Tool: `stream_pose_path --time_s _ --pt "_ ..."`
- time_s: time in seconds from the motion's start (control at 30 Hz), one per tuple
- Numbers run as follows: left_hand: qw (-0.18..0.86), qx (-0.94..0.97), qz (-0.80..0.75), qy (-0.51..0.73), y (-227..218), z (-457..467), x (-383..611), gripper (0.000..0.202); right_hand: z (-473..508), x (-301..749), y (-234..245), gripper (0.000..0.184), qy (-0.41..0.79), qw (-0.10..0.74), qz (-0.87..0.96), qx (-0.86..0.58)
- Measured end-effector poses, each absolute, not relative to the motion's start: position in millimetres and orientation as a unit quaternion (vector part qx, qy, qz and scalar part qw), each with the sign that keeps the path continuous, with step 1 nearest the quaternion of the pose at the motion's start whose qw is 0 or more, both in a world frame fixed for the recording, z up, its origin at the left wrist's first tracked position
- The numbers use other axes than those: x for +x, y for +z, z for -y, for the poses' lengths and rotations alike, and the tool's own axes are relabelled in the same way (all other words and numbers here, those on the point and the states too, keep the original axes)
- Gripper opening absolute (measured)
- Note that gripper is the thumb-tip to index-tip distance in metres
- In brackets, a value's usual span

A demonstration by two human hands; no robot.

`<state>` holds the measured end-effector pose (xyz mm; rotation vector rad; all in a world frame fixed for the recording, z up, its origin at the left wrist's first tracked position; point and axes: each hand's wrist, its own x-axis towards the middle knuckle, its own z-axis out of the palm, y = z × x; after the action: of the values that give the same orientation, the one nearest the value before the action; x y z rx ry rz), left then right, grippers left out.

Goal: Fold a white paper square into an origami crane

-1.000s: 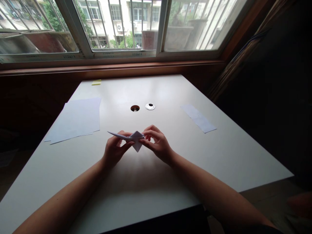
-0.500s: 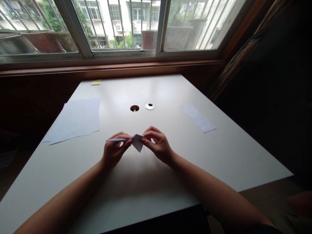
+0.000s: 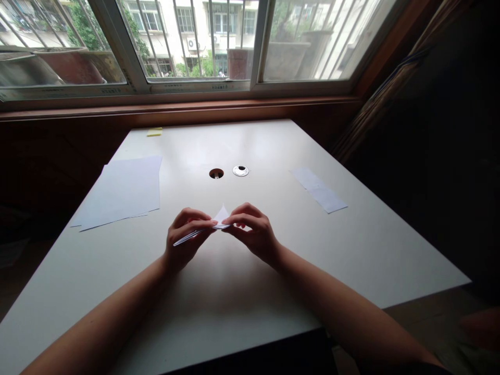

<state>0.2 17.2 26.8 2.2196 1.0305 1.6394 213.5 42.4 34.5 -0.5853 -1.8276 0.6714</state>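
Observation:
A small piece of folded white paper is pinched between both hands, held over the near middle of the table. My left hand is closed on its left part, and a thin folded strip of it sticks out leftward across the fingers. My right hand grips the right part between thumb and fingers. A pointed flap stands up between the two hands, its tip facing away from me. Fingers cover much of the folds.
The white table carries overlapping paper sheets at left and a creased paper strip at right. Beyond the hands are a round cable hole and its metal cover. Yellow sticky notes lie near the window.
The folded paper has been tilted in my hands: the pointed flap hung down toward me and now points up and away. Its left strip has swung lower. Both hands keep their grip.

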Motion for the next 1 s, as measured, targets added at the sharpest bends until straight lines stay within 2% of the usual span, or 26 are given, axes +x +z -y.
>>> stream_pose_path --time_s 0.2,0.5,0.63,0.8,1.0 --pt "0.041 0.775 -0.325 0.54 27.3 -18.8 -3.1 0.024 -45.7 216.5 34.1 0.017 0.193 0.542 0.789 -0.214" --pt "0.028 0.787 -0.306 0.535 30.4 -18.3 -2.9 0.035 -44.1 218.2 35.7 0.021 0.184 0.538 0.795 -0.213" --pt "0.04 0.77 -0.324 0.548 26.5 -19.0 -3.9 0.033 -46.1 217.4 31.3 0.016 0.243 0.528 0.775 -0.247" --pt "0.068 0.758 -0.351 0.546 24.0 -20.3 -4.9 0.029 -51.3 218.9 26.7 0.041 0.335 0.501 0.742 -0.292" --pt "0.099 0.759 -0.351 0.539 24.4 -22.2 -3.5 0.025 -50.6 217.2 27.7 0.033 0.386 0.478 0.738 -0.278"
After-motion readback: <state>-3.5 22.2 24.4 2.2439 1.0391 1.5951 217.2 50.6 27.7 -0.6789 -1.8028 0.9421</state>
